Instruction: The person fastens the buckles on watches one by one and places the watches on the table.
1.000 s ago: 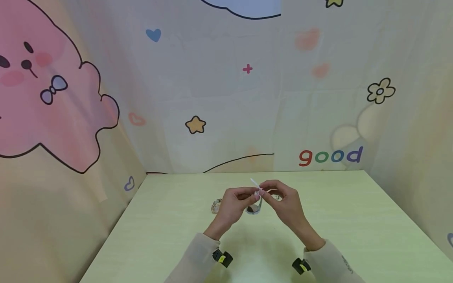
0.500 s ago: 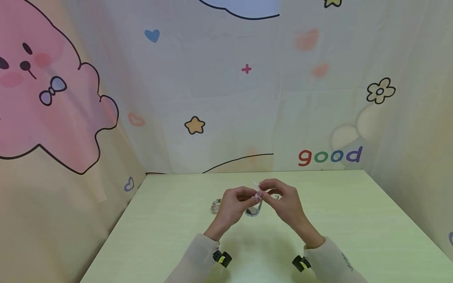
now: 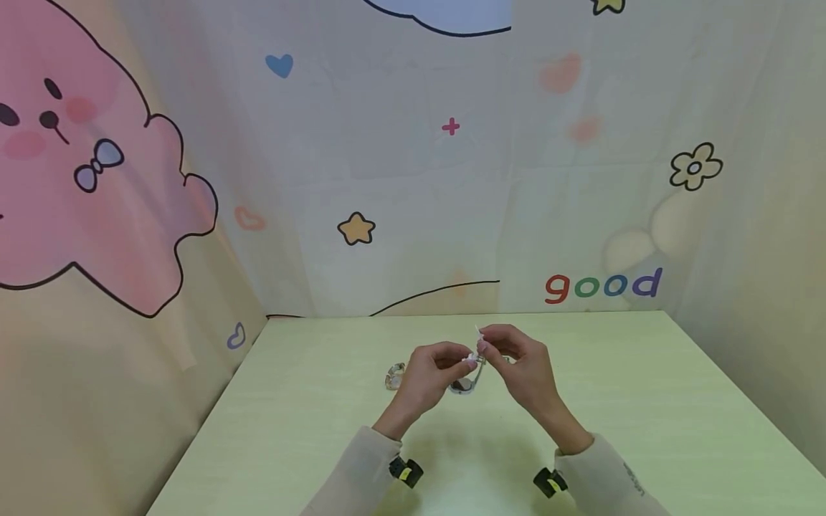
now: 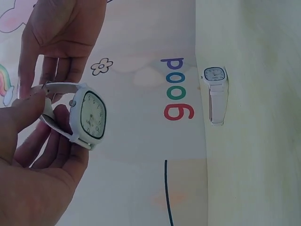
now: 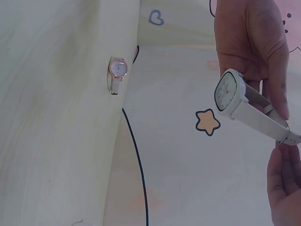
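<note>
A white wristwatch [image 4: 92, 115] with a squarish pale dial hangs between my hands above the table. Its strap is bent into a loop, the two ends meeting at my fingertips. My left hand [image 3: 424, 376] pinches the strap near the buckle between thumb and fingers. With thumb and index finger, my right hand [image 3: 524, 364] pinches the strap's free end, whose tip sticks upward. In the right wrist view, the strap [image 5: 261, 120] runs from the case to the fingertips. The fingers partly hide the buckle.
A rose-gold round watch [image 5: 117, 69] lies on the table [image 3: 310, 401] left of my left hand. Another squarish white watch [image 4: 215, 74] lies behind my right hand, mostly covered in the head view. A printed curtain [image 3: 413, 165] stands behind the table.
My right hand has shifted slightly right, away from my left fingertips, taking the strap's tip with it. The tip, earlier slanting left, now points nearly straight up. My left hand stays nearly still.
</note>
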`<state>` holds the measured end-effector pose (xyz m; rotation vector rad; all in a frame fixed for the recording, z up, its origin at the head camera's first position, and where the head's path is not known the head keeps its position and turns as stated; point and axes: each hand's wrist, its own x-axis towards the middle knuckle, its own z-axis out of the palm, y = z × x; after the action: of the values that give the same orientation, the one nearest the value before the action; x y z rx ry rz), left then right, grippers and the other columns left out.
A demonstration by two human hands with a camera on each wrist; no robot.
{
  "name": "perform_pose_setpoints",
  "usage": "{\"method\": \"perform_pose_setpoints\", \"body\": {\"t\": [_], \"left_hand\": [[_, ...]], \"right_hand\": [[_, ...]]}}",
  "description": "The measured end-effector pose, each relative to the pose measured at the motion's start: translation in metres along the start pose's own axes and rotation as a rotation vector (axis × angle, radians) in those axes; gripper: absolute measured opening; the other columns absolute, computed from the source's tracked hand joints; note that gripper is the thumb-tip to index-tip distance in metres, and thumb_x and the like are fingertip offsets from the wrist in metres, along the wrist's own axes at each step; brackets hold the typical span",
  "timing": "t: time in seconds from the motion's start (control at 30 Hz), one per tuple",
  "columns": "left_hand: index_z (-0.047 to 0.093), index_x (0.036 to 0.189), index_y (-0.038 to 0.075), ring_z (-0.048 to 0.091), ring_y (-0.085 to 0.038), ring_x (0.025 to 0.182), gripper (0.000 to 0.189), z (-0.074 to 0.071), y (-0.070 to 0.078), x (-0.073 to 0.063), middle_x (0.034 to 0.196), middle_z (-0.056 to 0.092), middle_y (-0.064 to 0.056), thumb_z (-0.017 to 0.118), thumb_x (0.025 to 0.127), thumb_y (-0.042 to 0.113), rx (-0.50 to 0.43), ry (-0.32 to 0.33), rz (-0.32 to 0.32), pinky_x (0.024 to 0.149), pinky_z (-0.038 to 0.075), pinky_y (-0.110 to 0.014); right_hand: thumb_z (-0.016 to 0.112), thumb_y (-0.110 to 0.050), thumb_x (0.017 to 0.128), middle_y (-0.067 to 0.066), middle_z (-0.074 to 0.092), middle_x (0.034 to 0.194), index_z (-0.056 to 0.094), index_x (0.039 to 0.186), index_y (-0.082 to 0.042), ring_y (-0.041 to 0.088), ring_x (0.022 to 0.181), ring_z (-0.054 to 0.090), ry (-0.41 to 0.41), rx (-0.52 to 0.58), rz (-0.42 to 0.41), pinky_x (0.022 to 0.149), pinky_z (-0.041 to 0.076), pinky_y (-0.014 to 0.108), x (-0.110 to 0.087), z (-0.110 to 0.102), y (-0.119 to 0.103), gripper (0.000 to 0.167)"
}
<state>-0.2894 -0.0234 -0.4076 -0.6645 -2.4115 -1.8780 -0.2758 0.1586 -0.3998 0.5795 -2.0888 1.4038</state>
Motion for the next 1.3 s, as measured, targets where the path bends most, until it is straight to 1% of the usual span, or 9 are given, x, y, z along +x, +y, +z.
{"method": "perform_pose_setpoints", "body": {"t": [0.07,0.2,0.3,0.43,0.63,0.87,1.0,1.1,1.3], "left_hand": [[0.072,0.110,0.013,0.069,-0.018,0.090,0.022,-0.001,0.000,0.000,0.105,0.073,-0.007,0.070,0.092,0.024,-0.004,-0.013,0.003,0.079,0.058,-0.030],[0.071,0.111,0.014,0.067,-0.012,0.090,0.021,-0.001,-0.001,0.000,0.106,0.072,-0.006,0.068,0.093,0.025,-0.010,-0.025,0.001,0.081,0.057,-0.026],[0.069,0.111,0.014,0.066,-0.011,0.091,0.020,-0.001,-0.001,0.000,0.106,0.071,-0.005,0.068,0.094,0.024,-0.018,-0.035,0.003,0.083,0.057,-0.026],[0.067,0.111,0.015,0.066,-0.013,0.095,0.021,-0.001,-0.002,0.000,0.107,0.070,-0.004,0.067,0.094,0.028,-0.029,-0.048,0.014,0.086,0.056,-0.028],[0.064,0.113,0.019,0.060,-0.014,0.104,0.022,-0.001,-0.001,-0.001,0.111,0.066,0.001,0.066,0.095,0.031,-0.013,-0.058,0.043,0.093,0.050,-0.033],[0.065,0.111,0.019,0.061,-0.011,0.096,0.021,0.000,0.000,-0.002,0.103,0.067,0.001,0.066,0.095,0.032,0.037,-0.056,0.072,0.094,0.048,-0.033],[0.065,0.111,0.019,0.061,-0.010,0.097,0.021,0.000,-0.001,-0.002,0.105,0.068,0.003,0.065,0.095,0.034,0.062,-0.054,0.085,0.095,0.048,-0.033],[0.065,0.112,0.018,0.062,-0.011,0.098,0.022,0.000,-0.002,-0.001,0.107,0.068,0.001,0.065,0.095,0.032,0.043,-0.050,0.080,0.094,0.049,-0.031],[0.064,0.113,0.013,0.063,-0.013,0.095,0.020,0.000,-0.004,0.000,0.111,0.068,-0.007,0.065,0.096,0.023,-0.052,-0.038,0.043,0.088,0.052,-0.025]], "right_hand": [[0.069,-0.004,0.090,0.009,0.072,0.098,0.068,0.109,-0.005,0.001,0.086,0.067,0.013,0.021,0.001,0.081,0.053,0.012,0.001,0.000,-0.004,0.019],[0.068,0.004,0.088,0.016,0.072,0.099,0.068,0.108,0.001,0.002,0.086,0.068,0.020,0.034,-0.007,0.081,0.052,0.011,0.001,-0.004,-0.026,0.020],[0.067,0.007,0.087,0.018,0.072,0.099,0.068,0.106,0.005,0.006,0.087,0.069,0.017,0.032,-0.014,0.082,0.052,0.012,0.001,-0.007,-0.040,0.018],[0.067,0.007,0.087,0.018,0.072,0.098,0.068,0.104,0.006,0.009,0.086,0.070,0.019,0.024,-0.023,0.081,0.052,0.012,0.000,-0.007,-0.040,0.017],[0.068,0.006,0.087,0.017,0.071,0.095,0.069,0.101,0.004,0.003,0.083,0.067,0.014,0.030,-0.028,0.080,0.053,0.013,-0.001,-0.008,-0.040,0.014],[0.067,0.005,0.088,0.018,0.071,0.094,0.069,0.101,0.003,0.000,0.083,0.066,0.002,0.024,-0.034,0.080,0.052,0.012,-0.003,-0.008,-0.040,0.013],[0.067,0.006,0.088,0.018,0.071,0.094,0.069,0.100,0.003,0.001,0.083,0.066,0.002,0.020,-0.044,0.080,0.052,0.012,-0.003,-0.009,-0.039,0.013],[0.067,0.007,0.087,0.017,0.071,0.093,0.069,0.099,0.004,0.002,0.083,0.067,0.003,0.020,-0.057,0.080,0.053,0.012,-0.003,-0.010,-0.038,0.013],[0.067,0.009,0.086,0.017,0.071,0.092,0.070,0.097,0.002,0.002,0.083,0.067,0.008,0.033,-0.079,0.080,0.053,0.012,-0.003,-0.011,-0.036,0.013]]}}
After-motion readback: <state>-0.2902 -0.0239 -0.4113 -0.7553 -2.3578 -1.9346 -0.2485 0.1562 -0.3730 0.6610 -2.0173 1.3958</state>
